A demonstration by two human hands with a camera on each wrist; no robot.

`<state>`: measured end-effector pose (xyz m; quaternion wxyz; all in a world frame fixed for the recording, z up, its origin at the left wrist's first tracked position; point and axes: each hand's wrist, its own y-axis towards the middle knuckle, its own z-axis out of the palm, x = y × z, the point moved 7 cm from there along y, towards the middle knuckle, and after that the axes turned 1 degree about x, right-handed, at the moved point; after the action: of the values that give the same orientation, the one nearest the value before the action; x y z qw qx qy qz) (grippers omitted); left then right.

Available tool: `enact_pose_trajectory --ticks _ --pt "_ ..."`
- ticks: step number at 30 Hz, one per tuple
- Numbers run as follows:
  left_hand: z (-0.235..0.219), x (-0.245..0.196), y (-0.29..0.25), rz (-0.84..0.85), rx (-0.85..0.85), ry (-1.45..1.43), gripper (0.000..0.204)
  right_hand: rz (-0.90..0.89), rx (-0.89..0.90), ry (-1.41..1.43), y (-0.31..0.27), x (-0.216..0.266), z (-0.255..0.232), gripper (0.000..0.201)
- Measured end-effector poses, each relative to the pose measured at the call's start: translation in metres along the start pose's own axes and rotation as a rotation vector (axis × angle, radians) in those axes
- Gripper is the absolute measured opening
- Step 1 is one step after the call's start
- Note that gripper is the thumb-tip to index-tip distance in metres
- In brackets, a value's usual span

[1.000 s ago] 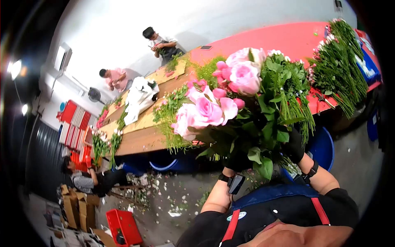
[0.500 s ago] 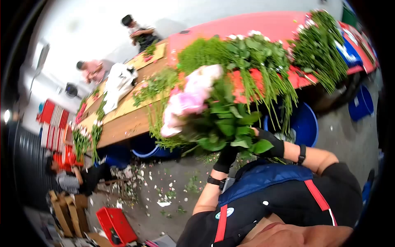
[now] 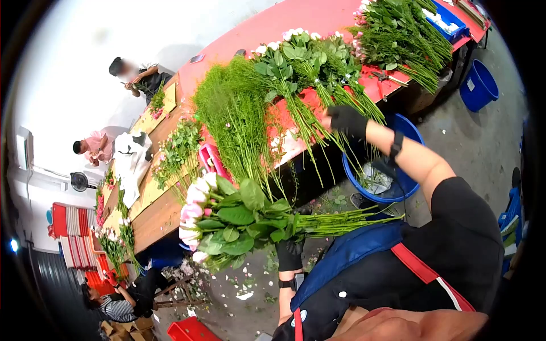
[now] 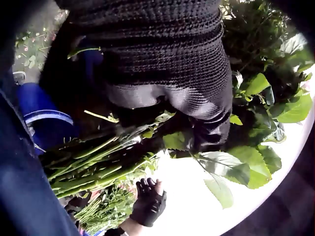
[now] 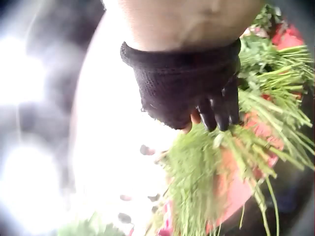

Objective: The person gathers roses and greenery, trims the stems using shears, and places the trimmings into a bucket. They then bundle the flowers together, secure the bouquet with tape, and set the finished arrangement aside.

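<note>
Pale pink roses [image 3: 192, 213] have green leaves [image 3: 236, 215]. The gloves [image 3: 348, 122] are black, the bucket [image 3: 410, 134] blue. One shirt [image 3: 115, 307] shows dark-and-light stripes.

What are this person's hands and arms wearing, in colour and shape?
The left hand and right hand wear black knit gloves; the right glove has a rolled cuff and leaves a fingertip bare. Each wrist has a dark band, the left one carrying a small device. The right sleeve is short and black; no glove markings can be made out.
</note>
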<state>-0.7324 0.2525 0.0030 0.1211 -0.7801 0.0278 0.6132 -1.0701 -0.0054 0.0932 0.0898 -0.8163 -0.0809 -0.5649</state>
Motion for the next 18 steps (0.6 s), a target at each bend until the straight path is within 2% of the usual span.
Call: enact_pose_trajectory --ticks 1,2,3,4,5,6,7,8,10,11,12,13,14,15,17,18 --pt "0.001 0.005 0.001 -0.035 -0.010 -0.040 0.047 -0.019 -0.195 -0.099 0.031 -0.027 -0.035 0.021" --pt "0.004 0.010 0.003 -0.087 -0.045 -0.179 0.046 0.042 -0.257 -0.238 0.054 -0.043 -0.062 0.023" --pt "0.008 0.015 0.006 -0.134 -0.087 -0.319 0.046 0.035 -0.305 -0.152 0.084 -0.084 -0.082 0.028" --pt "0.020 -0.008 0.011 -0.196 -0.147 -0.600 0.045 0.102 -0.243 -0.347 0.108 -0.093 -0.091 0.036" --pt "0.030 -0.026 0.014 -0.252 -0.210 -0.881 0.045 0.024 -0.271 -0.470 0.131 -0.108 -0.097 0.038" --pt "0.037 -0.033 0.016 -0.276 -0.245 -0.999 0.044 -0.060 -0.300 -0.589 0.154 -0.128 -0.096 0.041" --pt "0.043 -0.039 0.019 -0.295 -0.282 -1.117 0.043 -0.119 -0.220 -0.761 0.178 -0.143 -0.089 0.046" --pt "0.050 -0.046 0.025 -0.306 -0.316 -1.238 0.042 -0.076 -0.180 -0.621 0.197 -0.166 -0.085 0.042" --pt "0.063 -0.061 0.041 -0.215 -0.307 -1.308 0.043 0.149 0.028 0.117 0.171 -0.141 -0.074 0.034" --pt "0.068 -0.063 0.044 -0.190 -0.322 -1.342 0.043 0.341 -0.005 0.522 0.183 -0.180 -0.060 0.033" --pt "0.073 -0.067 0.047 -0.165 -0.338 -1.375 0.043 0.365 0.017 0.537 0.167 -0.152 -0.064 0.027" --pt "0.076 -0.075 0.046 -0.197 -0.415 -1.295 0.044 0.286 0.019 0.547 0.172 -0.153 -0.064 0.023" --pt "0.080 -0.073 0.049 -0.191 -0.410 -1.321 0.045 0.207 0.021 0.558 0.176 -0.158 -0.062 0.021" --pt "0.081 -0.066 0.049 -0.186 -0.405 -1.347 0.046 -0.080 0.029 0.449 0.192 -0.162 -0.064 0.020" --pt "0.089 -0.072 0.045 -0.198 -0.425 -1.322 0.048 -0.077 -0.043 0.217 0.188 -0.131 -0.082 0.021" --pt "0.094 -0.089 0.049 -0.210 -0.444 -1.272 0.048 -0.076 -0.078 0.099 0.182 -0.106 -0.094 0.022"
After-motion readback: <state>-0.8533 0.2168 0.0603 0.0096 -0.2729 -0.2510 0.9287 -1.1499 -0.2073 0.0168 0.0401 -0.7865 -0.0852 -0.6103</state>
